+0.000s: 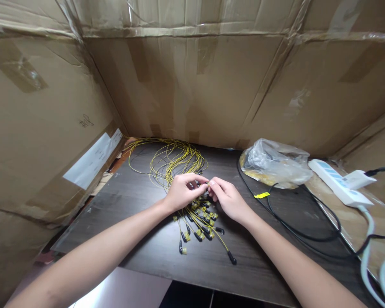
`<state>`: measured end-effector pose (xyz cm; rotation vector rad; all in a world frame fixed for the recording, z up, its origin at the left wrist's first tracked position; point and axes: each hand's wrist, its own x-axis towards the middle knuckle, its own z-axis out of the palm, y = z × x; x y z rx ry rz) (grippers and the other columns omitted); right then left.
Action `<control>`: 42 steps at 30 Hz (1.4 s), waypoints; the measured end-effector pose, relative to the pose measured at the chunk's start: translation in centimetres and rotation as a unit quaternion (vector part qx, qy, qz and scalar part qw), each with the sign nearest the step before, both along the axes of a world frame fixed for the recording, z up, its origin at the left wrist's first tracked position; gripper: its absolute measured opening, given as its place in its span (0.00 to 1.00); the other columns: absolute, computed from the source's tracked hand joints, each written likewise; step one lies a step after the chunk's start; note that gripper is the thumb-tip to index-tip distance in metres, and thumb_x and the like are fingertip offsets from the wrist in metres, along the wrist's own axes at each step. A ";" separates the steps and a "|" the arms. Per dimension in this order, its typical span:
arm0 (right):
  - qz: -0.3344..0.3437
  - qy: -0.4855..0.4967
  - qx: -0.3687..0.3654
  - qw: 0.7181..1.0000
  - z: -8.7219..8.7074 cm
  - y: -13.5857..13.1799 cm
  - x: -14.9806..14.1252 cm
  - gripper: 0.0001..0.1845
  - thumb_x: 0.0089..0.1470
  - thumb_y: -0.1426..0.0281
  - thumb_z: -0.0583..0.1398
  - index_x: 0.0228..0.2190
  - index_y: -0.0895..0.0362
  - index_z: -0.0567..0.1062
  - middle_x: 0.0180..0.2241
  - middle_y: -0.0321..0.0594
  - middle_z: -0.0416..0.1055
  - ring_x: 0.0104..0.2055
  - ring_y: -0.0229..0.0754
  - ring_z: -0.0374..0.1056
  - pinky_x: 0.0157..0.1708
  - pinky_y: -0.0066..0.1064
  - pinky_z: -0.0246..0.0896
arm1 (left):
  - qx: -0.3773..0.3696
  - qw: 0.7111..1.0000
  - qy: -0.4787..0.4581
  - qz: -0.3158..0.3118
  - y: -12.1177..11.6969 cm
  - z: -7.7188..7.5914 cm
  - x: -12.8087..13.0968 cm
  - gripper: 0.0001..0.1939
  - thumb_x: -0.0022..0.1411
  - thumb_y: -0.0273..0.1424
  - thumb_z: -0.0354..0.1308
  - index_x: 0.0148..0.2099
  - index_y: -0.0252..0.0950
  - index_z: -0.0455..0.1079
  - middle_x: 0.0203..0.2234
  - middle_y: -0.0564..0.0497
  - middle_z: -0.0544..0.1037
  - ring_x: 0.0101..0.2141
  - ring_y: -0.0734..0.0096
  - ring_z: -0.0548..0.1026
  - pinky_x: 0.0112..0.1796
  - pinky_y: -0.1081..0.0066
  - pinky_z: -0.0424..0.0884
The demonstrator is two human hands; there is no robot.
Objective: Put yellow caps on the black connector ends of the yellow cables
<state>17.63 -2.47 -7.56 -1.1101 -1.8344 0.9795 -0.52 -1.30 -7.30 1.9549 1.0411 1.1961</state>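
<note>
My left hand (185, 191) and my right hand (228, 197) meet at the fingertips over the middle of the table. Both pinch a small wire connector between thumb and fingers; a speck of yellow shows, but most of it is hidden. Under and in front of the hands lies a heap of black elbow connectors (206, 232), many with clear yellow caps (204, 209). One black connector (232, 258) without a visible cap lies nearest me on the right. Thin yellow wires (182, 156) run from the heap and loop toward the back of the table.
A clear plastic bag (276, 162) sits at the back right. Black cable (291, 231) with a yellow tag (262, 195) curls across the right side. A white power strip (338, 182) holds a plugged-in adapter (359, 179). Cardboard walls (186, 85) enclose the dark table (115, 214).
</note>
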 end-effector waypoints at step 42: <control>-0.029 -0.017 0.012 0.999 0.3 -0.1 0.2 0.17 0.63 0.57 0.54 0.32 0.56 0.72 0.29 0.37 0.71 0.31 0.40 0.65 0.31 0.30 0.59 | -0.018 1.000 -0.017 -0.001 0.4 -0.1 -0.3 0.09 0.60 0.33 0.65 0.40 0.34 0.82 0.30 0.48 0.82 0.24 0.77 0.72 0.28 0.75 0.68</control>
